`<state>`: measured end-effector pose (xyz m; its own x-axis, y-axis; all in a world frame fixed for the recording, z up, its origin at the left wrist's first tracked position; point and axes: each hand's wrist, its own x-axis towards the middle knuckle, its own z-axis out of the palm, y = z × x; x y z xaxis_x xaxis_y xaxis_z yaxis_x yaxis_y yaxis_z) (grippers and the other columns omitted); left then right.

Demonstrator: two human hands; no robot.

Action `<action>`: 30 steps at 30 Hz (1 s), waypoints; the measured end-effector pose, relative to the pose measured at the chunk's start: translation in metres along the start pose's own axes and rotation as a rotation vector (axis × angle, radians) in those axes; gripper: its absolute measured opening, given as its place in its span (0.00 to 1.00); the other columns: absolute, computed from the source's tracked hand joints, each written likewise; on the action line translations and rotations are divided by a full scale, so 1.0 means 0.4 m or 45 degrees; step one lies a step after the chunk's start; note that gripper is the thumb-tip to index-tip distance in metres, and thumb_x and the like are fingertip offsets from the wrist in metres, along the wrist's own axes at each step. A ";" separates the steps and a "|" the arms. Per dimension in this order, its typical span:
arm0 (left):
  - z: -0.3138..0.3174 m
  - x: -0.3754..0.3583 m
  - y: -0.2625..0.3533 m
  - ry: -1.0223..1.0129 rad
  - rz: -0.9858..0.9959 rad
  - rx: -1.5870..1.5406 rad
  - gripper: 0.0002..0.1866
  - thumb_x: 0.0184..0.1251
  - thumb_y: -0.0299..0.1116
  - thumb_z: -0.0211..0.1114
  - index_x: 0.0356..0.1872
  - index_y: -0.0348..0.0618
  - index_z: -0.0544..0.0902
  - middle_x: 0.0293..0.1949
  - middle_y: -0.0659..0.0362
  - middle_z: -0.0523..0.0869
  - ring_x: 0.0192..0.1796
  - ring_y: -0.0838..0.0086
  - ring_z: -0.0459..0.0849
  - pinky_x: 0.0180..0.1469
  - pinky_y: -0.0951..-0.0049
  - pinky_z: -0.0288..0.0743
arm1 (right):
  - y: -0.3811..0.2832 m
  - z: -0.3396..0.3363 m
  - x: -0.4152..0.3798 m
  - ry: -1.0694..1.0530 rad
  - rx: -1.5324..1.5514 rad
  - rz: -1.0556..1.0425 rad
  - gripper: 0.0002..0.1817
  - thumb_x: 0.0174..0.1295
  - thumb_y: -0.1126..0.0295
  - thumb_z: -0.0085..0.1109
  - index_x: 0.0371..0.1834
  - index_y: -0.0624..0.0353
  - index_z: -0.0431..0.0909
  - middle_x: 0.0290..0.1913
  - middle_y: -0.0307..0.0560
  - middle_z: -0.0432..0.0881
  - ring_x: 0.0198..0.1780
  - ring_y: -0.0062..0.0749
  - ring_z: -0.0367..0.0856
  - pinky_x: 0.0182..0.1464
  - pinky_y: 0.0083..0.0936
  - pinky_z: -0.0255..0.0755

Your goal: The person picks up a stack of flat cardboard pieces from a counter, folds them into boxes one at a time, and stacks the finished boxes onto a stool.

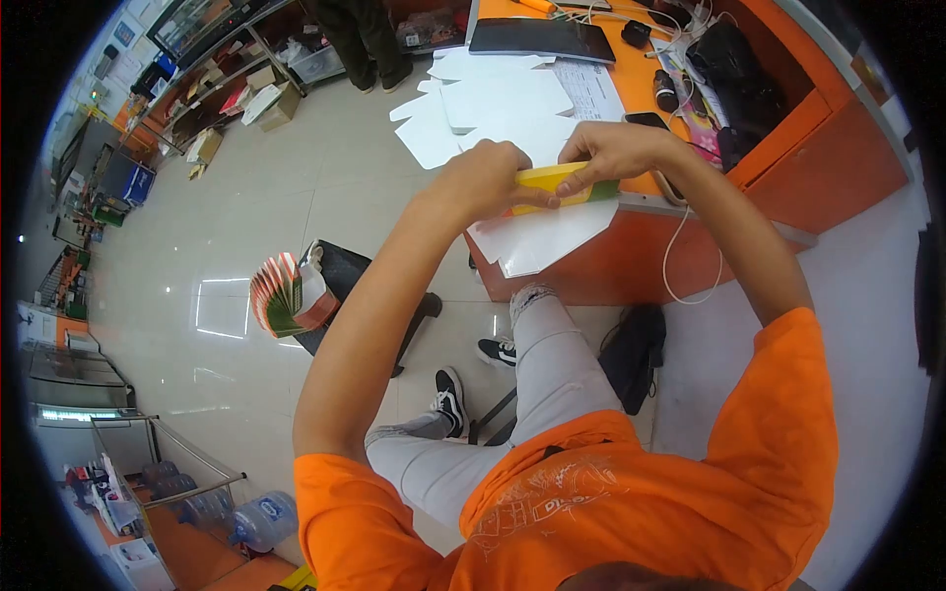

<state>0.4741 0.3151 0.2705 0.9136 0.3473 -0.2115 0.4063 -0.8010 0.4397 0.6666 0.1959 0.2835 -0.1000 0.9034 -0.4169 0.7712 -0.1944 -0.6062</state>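
Observation:
Both of my hands hold a sheet of card, white on one face, with a yellow and green strip (594, 190) folded up along its top. My left hand (483, 180) grips the strip's left end, thumb in front. At the right part, my right hand (606, 158) pinches the strip between thumb and fingers. The white flap (537, 238) of the card hangs over the front edge of the orange desk (636, 94). Behind my hands, flat white cut-out sheets (503, 103) lie overlapping on the desk.
A dark tablet or laptop (542, 39) lies behind the sheets. Cables, a black bag (734, 74) and small items fill the desk's right side. On the left, a black stool (345, 276) bears a fanned stack of printed cards (281, 295). Another person's legs (355, 39) stand near the shelves.

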 end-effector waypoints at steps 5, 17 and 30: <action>0.018 -0.028 -0.005 0.104 0.251 0.068 0.29 0.67 0.59 0.70 0.44 0.37 0.91 0.29 0.46 0.89 0.29 0.57 0.88 0.37 0.60 0.81 | 0.000 0.008 -0.018 0.029 -0.013 -0.084 0.23 0.64 0.51 0.73 0.46 0.64 0.90 0.32 0.42 0.89 0.34 0.25 0.82 0.38 0.23 0.75; 0.065 0.000 0.011 0.366 0.241 0.340 0.25 0.82 0.54 0.51 0.45 0.41 0.84 0.32 0.46 0.88 0.36 0.51 0.88 0.38 0.51 0.80 | 0.078 0.036 -0.015 0.300 0.213 -0.166 0.19 0.74 0.56 0.63 0.49 0.64 0.84 0.41 0.40 0.86 0.44 0.18 0.78 0.49 0.22 0.73; 0.144 0.030 -0.036 0.703 0.308 0.567 0.28 0.83 0.50 0.43 0.71 0.47 0.76 0.63 0.48 0.80 0.60 0.54 0.78 0.62 0.53 0.70 | 0.128 0.169 0.027 1.084 -0.588 -0.326 0.22 0.79 0.52 0.50 0.57 0.56 0.87 0.50 0.52 0.82 0.50 0.47 0.79 0.57 0.38 0.72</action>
<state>0.4784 0.3029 0.2112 0.8997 0.2363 0.3670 0.2546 -0.9670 -0.0015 0.6624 0.1697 0.2022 0.0466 0.9050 0.4228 0.9761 0.0488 -0.2120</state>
